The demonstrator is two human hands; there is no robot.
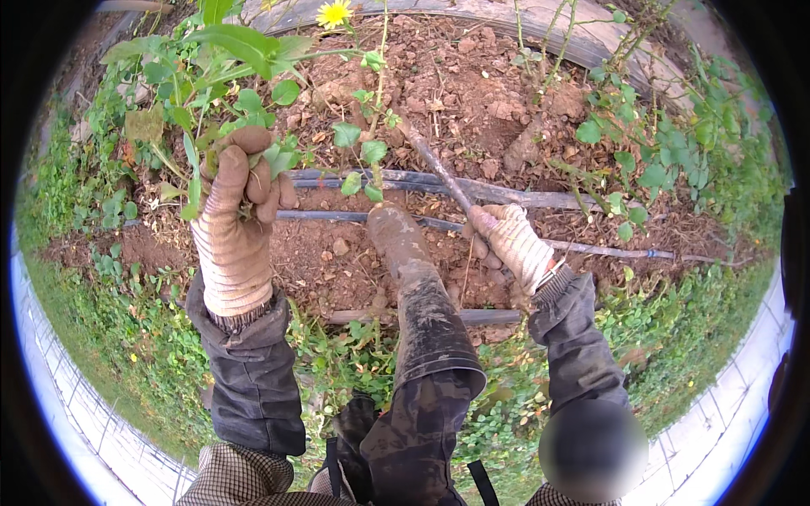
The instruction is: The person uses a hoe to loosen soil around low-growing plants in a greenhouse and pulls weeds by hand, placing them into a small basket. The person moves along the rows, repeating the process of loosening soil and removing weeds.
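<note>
My left hand [243, 209], in a soiled striped work glove, is closed around a bunch of uprooted-looking leafy green weeds [247, 54]. Their broad leaves rise above the fist. A yellow flower [333, 14] stands to the right of them; whether it belongs to the same bunch I cannot tell. In a similar glove, my right hand [506, 240] grips the near end of a slim, dirt-covered tool handle [436, 164]. The handle slants up and left toward the reddish soil [436, 82]. Its far end blends into the soil, so the tool's head cannot be made out.
A muddy rubber boot [424, 303] is planted between my hands. Black irrigation hoses [335, 216] cross the bed in front of it. A thin rose-like stem [381, 88] stands near the handle. Leafy bushes [671, 152] grow at right, and low greenery [145, 354] lies behind.
</note>
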